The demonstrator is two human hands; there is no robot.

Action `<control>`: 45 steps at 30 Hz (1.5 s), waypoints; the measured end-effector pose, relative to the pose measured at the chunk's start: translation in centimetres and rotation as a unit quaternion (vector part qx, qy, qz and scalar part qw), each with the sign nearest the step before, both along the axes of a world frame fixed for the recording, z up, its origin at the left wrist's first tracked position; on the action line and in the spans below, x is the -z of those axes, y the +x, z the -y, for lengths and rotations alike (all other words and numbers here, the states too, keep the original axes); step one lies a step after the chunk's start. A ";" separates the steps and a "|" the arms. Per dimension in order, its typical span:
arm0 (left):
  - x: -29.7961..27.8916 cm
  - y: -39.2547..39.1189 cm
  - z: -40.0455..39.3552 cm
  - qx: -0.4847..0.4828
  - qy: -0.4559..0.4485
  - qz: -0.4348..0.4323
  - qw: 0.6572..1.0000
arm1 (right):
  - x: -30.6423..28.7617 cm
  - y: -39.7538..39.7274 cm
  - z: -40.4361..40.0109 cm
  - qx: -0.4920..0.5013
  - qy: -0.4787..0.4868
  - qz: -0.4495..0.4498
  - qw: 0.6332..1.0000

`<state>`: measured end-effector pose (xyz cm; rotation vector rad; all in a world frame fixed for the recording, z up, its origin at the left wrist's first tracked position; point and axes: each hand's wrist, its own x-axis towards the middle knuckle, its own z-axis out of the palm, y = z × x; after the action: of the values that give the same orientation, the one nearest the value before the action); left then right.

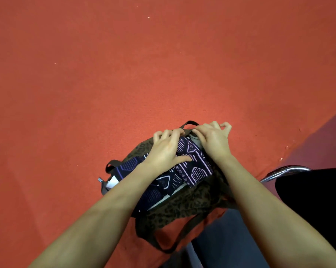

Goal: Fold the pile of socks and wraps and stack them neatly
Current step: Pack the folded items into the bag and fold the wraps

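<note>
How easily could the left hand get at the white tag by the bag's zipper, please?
Probably easily: the tag lies exposed at the bag's left end, though the left hand now rests on the patterned socks.

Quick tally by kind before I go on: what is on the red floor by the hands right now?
Leopard-print bag: 1
Dark patterned knit pieces: at least 2, overlapping
Hands: 2, left hand, right hand
Chrome chair frame: 1
Total: at least 6

Both hands (190, 146) on patterned socks (192, 167)

head view | worn on head | looks steeply down | close above red floor (124, 64) | no second view
</note>
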<state>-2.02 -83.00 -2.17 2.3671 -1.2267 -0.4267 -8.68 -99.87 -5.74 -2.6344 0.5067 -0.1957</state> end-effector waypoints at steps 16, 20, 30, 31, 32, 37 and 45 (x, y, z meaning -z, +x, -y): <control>3.7 -0.7 -2.2 0.061 0.050 0.195 0.978 | -1.0 3.6 0.7 -0.027 0.073 -0.068 0.995; 4.5 -0.4 -3.0 0.077 0.069 0.181 0.978 | -0.6 4.7 1.5 -0.111 0.065 -0.114 0.985; 5.4 -0.5 -3.6 0.077 0.051 0.199 0.976 | 0.8 5.3 1.6 -0.161 -0.080 -0.015 0.984; 5.4 -0.5 -3.7 0.077 0.051 0.198 0.976 | 1.2 5.4 1.2 -0.124 -0.074 0.009 0.990; 5.4 -0.6 -3.7 0.078 0.049 0.197 0.976 | 1.3 5.6 0.8 -0.084 -0.057 0.021 0.995; 5.7 -0.1 -3.1 0.079 0.060 0.192 0.976 | 0.8 6.4 -0.3 0.008 0.010 0.079 0.997; 4.7 0.4 -2.3 0.075 0.073 0.224 0.969 | -0.3 2.7 0.0 0.054 0.079 -0.007 0.995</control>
<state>-1.65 -80.69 -6.83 2.5946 -1.6304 -0.0202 -6.00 -99.88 -5.43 -2.4584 0.6423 -0.1648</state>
